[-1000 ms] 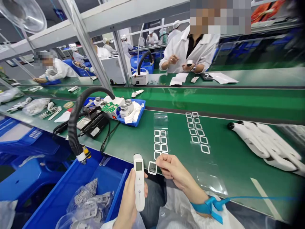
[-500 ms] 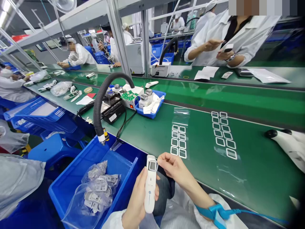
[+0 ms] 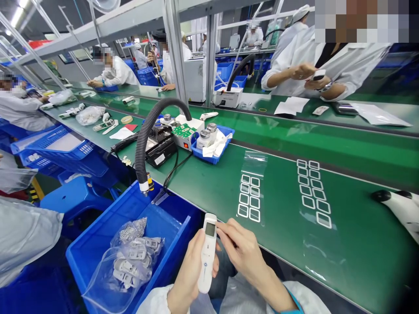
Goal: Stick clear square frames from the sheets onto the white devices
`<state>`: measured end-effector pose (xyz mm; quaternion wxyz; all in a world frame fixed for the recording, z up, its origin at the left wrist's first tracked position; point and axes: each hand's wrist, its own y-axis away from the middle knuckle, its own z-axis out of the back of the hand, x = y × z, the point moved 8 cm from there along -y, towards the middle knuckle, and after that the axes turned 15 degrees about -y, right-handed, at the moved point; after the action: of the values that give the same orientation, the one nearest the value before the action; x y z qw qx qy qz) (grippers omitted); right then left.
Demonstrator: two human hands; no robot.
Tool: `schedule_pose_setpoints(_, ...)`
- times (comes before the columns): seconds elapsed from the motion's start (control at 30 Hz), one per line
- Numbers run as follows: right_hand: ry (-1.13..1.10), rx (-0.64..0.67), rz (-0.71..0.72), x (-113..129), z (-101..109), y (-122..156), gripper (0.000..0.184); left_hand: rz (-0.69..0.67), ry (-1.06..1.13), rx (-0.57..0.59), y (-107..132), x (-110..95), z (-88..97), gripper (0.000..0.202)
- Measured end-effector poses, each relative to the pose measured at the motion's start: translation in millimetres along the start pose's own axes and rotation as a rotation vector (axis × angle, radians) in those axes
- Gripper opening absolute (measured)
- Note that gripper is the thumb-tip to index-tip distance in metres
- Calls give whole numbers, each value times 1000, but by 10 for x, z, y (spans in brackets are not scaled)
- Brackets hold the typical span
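My left hand point(image 3: 188, 268) is wrapped round a white handheld infrared thermometer point(image 3: 205, 261), held upright with its small grey screen point(image 3: 210, 229) facing me. At the screen's right edge are the pinched thumb and forefinger of my right hand point(image 3: 244, 248); whatever they hold is too small to make out. On the green bench in front lie two clear film strips with white-rimmed screen covers: a nearer set of covers point(image 3: 244, 199) and another set of covers point(image 3: 308, 202) farther right.
Left of my lap, a blue crate point(image 3: 173, 237) holds bagged white plastic parts point(image 3: 131, 266). A black fume hose point(image 3: 141, 148) arches above its far edge. A blue tray point(image 3: 214, 159) with metal-capped jars stands on the bench point(image 3: 281, 235). White devices point(image 3: 397, 209) lie at right. Co-workers sit opposite.
My right fingers held a thin rimmed screen cover beside the thermometer; now they are at the screen's edge and the cover no longer shows apart from it. The view has shifted slightly.
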<state>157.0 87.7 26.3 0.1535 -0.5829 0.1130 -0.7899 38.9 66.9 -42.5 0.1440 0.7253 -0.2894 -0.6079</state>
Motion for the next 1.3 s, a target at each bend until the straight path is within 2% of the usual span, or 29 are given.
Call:
schedule_pose_setpoints(0.1,178,89,134,70,-34,81,32,-23,-76,17,4,-33,-1,60)
schedule_pose_setpoints(0.17,129,104,130,60,3,84,34,-20,-113,21,8,-30,-7,63)
schedule_pose_setpoints(0.23,-33,74,63,15,82,47,31,-8,-128,38,11,-12,-33,64)
schedule_pose_setpoints(0.33,-238,10,-101,-103,188,-27,26,-47,-203,102,16,-24,-114,52)
schedule_pose_setpoints(0.43,-361,52,-252,-188,191,-56,24,-110,-408,169,28,-60,-186,41)
schedule_pose_setpoints(0.53,-396,116,-299,-167,235,-19,25,-107,-567,256,41,-68,-220,39)
schedule_pose_setpoints(0.63,-279,221,-293,-83,357,78,26,-59,-669,386,45,-74,-249,34)
schedule_pose_setpoints(0.73,-42,374,-262,26,512,189,30,7,-730,519,30,-114,-320,29)
schedule_pose_setpoints(0.87,228,458,-128,213,755,204,32,25,-819,734,-22,-308,-585,26)
schedule_pose_setpoints(0.93,274,447,-72,264,897,147,28,-50,-852,795,-159,-514,-758,32)
schedule_pose_setpoints(1.0,270,382,-63,211,1114,46,21,-211,-819,738,-458,-828,-918,41)
schedule_pose_setpoints(1.03,262,321,-85,124,1271,-22,18,-329,-768,652,-663,-1026,-978,46)
schedule_pose_setpoints(1.07,252,234,-125,-7,1470,-102,17,-406,-692,512,-908,-1209,-989,51)
schedule_pose_setpoints(1.17,204,-154,-340,-621,2285,-351,27,-593,-774,94,-1587,-1564,-1012,38)
schedule_pose_setpoints(1.23,138,-433,-540,-1119,2884,-470,29,-663,-803,-4,-1907,-1650,-1129,29)
schedule_pose_setpoints(1.3,184,-682,-707,-1506,3453,-562,27,-708,-807,-6,-2100,-1666,-1273,15)
